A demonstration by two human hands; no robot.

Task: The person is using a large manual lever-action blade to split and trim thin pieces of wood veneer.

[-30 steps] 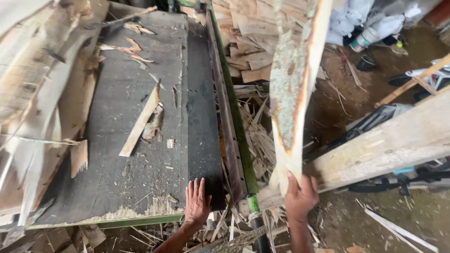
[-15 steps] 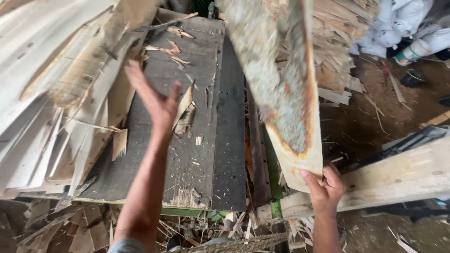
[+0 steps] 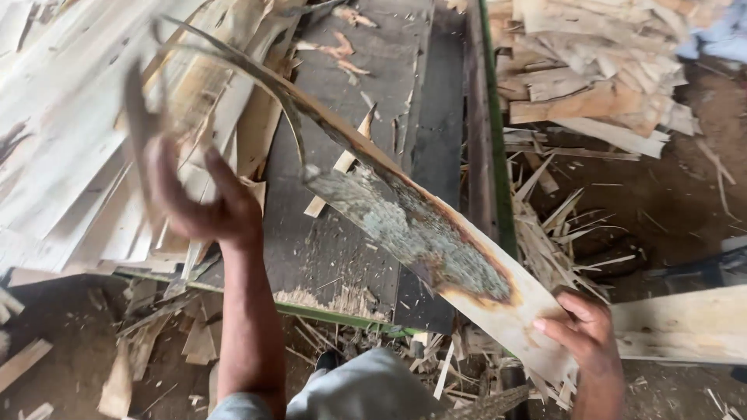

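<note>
Your right hand (image 3: 587, 334) grips the veneer sheet's (image 3: 436, 233) near end, now swung flat over the dark surface (image 3: 389, 101); your left hand (image 3: 202, 198), blurred, has closed on its far strip.

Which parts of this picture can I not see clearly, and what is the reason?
- Head view: the left hand is smeared by motion; whether its fingers close on the thin curved sheet of bark-faced wood veneer cannot be told.
- The sheet's far end, near that hand, is blurred too.
- The sheet covers part of the dark grey flat conveyor table.
- The right hand hides the sheet's near corner.
- The pile of pale veneer strips is cut off by the left edge.
</note>
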